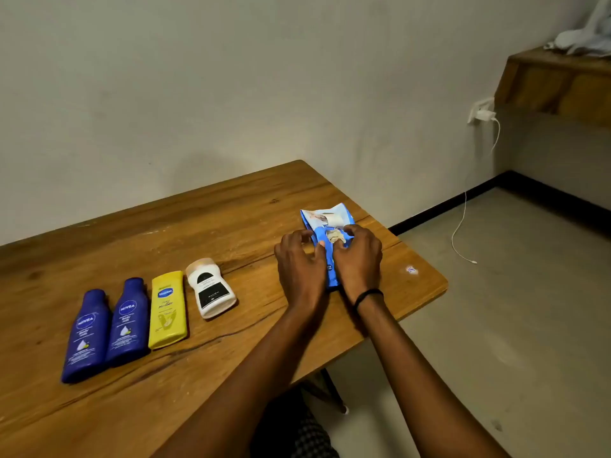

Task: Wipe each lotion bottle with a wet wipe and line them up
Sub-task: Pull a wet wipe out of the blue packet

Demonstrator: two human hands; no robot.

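Note:
Several lotion bottles lie flat in a row on the wooden table (231, 206): two dark blue bottles (86, 335) (128, 322), a yellow bottle (167, 309) and a white bottle with a black label (211, 287). To their right lies a blue wet wipe pack (325, 219). My left hand (299, 262) rests on the pack's left side with fingers curled on it. My right hand (358, 256) presses the pack's right side, fingertips at the opening where a crumpled wipe (334, 236) sticks out.
The table's right edge and rounded corner (439, 285) are close to my right hand. A small sticker (411, 270) lies near that corner. A white charger cable (463, 226) hangs from a wall socket to the floor. A wooden shelf (555, 81) juts out at the upper right.

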